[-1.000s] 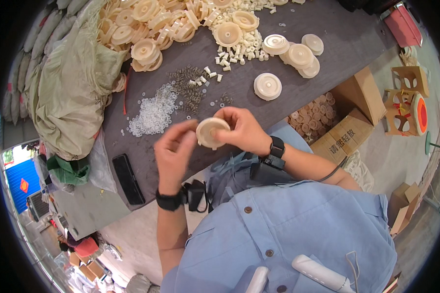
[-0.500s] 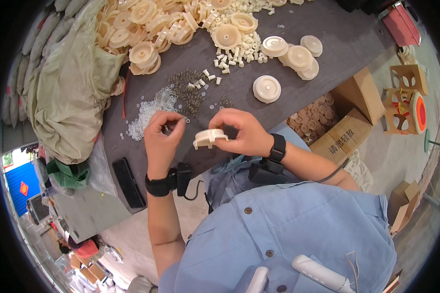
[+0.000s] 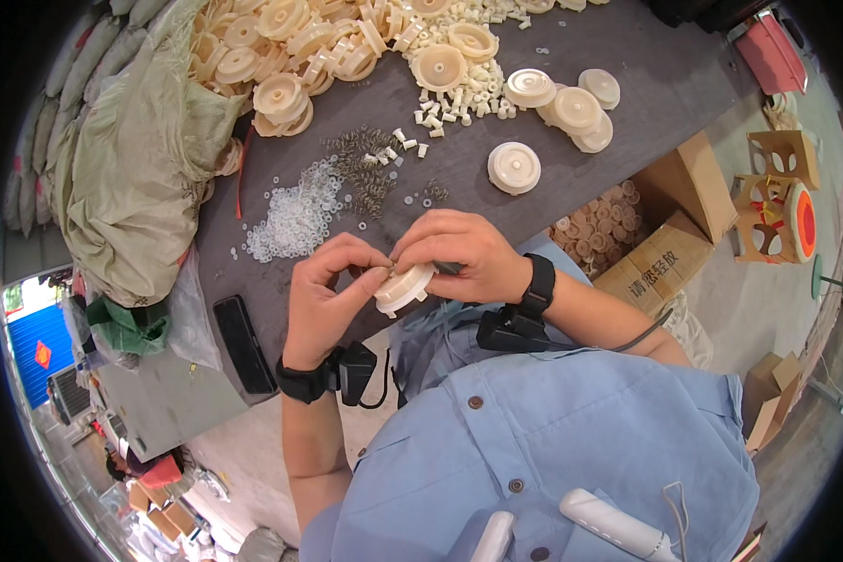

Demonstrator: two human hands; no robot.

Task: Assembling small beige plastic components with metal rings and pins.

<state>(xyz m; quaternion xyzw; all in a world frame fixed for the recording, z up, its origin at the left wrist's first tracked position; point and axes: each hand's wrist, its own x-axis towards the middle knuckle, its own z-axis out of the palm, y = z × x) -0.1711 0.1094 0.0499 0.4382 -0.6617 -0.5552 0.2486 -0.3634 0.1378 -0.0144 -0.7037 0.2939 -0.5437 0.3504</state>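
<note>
A cream plastic round cap [image 3: 405,289] with small tabs on its rim is held tilted above the table's near edge by my right hand [image 3: 468,253]. The fingers of my left hand [image 3: 332,286] are pinched together at the top of the cap, meeting the right fingertips there. Whatever is between the left fingertips is too small and hidden to name. Just beyond the hands lie a heap of clear washers [image 3: 295,214] and a pile of dark metal springs [image 3: 370,183]. A single cream cap [image 3: 513,169] sits on the table to the right.
Cream wheel-like parts [image 3: 300,42] and small white bushings [image 3: 459,103] are heaped at the back, with several caps [image 3: 576,110] at their right. A black phone [image 3: 244,345] and a greenish sack [image 3: 140,178] are at left. A cardboard box [image 3: 660,258] holds round parts below the table's right edge.
My left hand has come right and met the cap at the right hand's fingertips. The cap has tilted and moved slightly down.
</note>
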